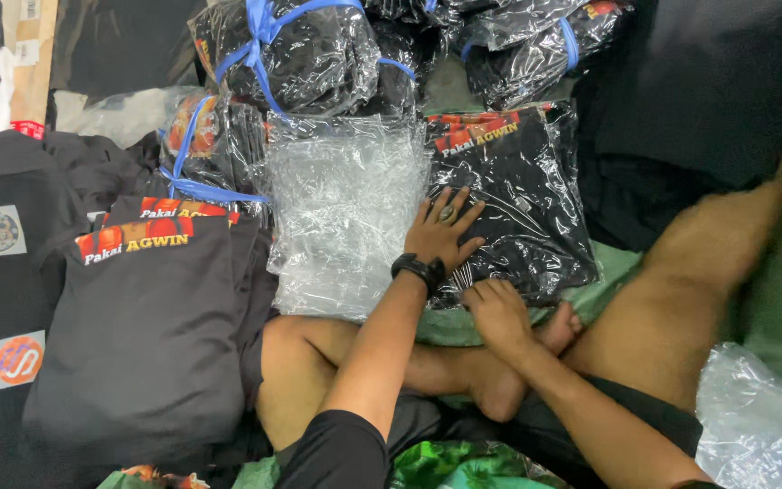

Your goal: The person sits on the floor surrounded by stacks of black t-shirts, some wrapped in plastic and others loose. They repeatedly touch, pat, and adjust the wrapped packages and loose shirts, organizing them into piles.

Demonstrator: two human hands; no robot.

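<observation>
Head view: left hand (441,231), fingers spread flat, is pressing a bagged black shirt (509,195) lying at twelve o'clock, steadying it; right hand (498,312) is curling, seemingly pinching the bag's near edge.

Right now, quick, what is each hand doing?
Left hand: open, fingers spread flat on the bagged black shirt.
Right hand: fingers curled at that bag's near edge; whether it grips cannot be told.

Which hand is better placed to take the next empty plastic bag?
Probably the left hand: it lies flat on the packed shirt, beside the clear bags. The right hand is farther.
</observation>
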